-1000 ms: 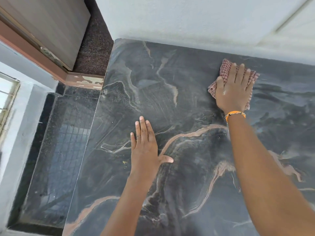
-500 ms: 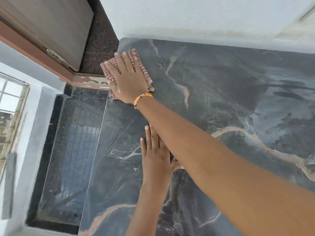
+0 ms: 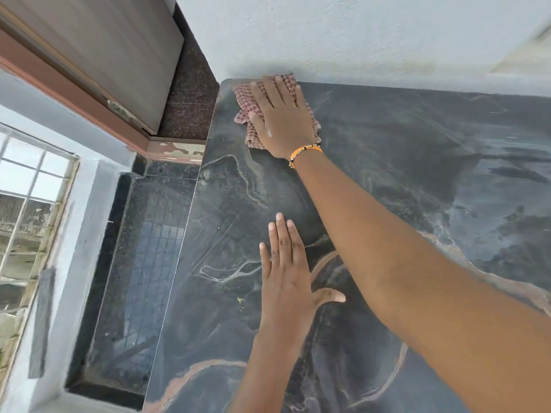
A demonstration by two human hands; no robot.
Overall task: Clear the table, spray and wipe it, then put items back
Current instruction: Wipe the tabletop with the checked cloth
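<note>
Right hand point(image 3: 284, 120), fingers spread, presses a checked woven cloth point(image 3: 250, 114) flat at upper centre of the veined dark stone bench point(image 3: 417, 162); left hand point(image 3: 287, 272) lies open, palm down.

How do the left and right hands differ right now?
The right hand presses a checked cloth at the table's far left corner; the left hand is bare, nearer the person. The right wrist wears an orange bracelet; the left wears none. Both lie palm down, flat.

1. A pale textured wall point(image 3: 357, 34) fills the top.
2. A grey door point(image 3: 98, 46) in a brown frame point(image 3: 74, 99) stands upper left.
3. A barred window point(image 3: 26, 219) admits daylight.
4. The dark floor point(image 3: 143, 263) reflects its grid.
</note>
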